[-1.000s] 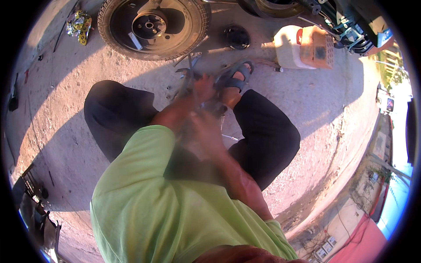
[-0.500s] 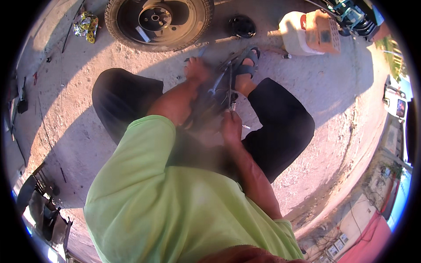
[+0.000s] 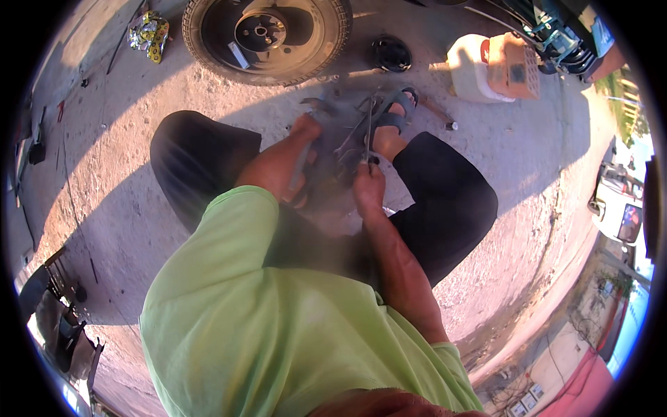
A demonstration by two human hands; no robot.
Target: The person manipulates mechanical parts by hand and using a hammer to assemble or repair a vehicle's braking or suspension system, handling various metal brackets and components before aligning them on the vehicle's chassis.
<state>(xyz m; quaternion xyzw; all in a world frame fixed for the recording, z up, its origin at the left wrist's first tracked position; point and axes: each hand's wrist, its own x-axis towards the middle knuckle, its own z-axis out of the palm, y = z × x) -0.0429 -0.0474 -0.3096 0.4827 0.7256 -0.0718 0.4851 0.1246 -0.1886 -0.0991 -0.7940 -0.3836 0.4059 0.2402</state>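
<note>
My left hand (image 3: 306, 131) is closed on a grey metal tool (image 3: 301, 164) between my legs, its shape partly hidden by the hand and haze. My right hand (image 3: 369, 182) is closed around the lower end of a long thin metal rod (image 3: 369, 128), which points up beside my sandaled foot (image 3: 392, 121). A spanner (image 3: 346, 146) and dark metal parts (image 3: 340, 167) lie between the hands, too hazy to make out fully. A curved dark piece (image 3: 316, 104) is just beyond my left hand.
A tyred wheel (image 3: 267, 59) lies ahead, beside a black round part (image 3: 391, 53). Right of these are a white jerrycan (image 3: 469, 69), a brick (image 3: 513, 66) and motorcycle parts (image 3: 556, 35). A foil packet (image 3: 147, 36) is upper left, dark objects (image 3: 55, 313) lower left, a white vehicle (image 3: 618, 215) far right.
My left hand first swung up and left, then moved slightly back toward me with the grey tool. My right hand moved up and right, and now grips the rod a little higher in view.
</note>
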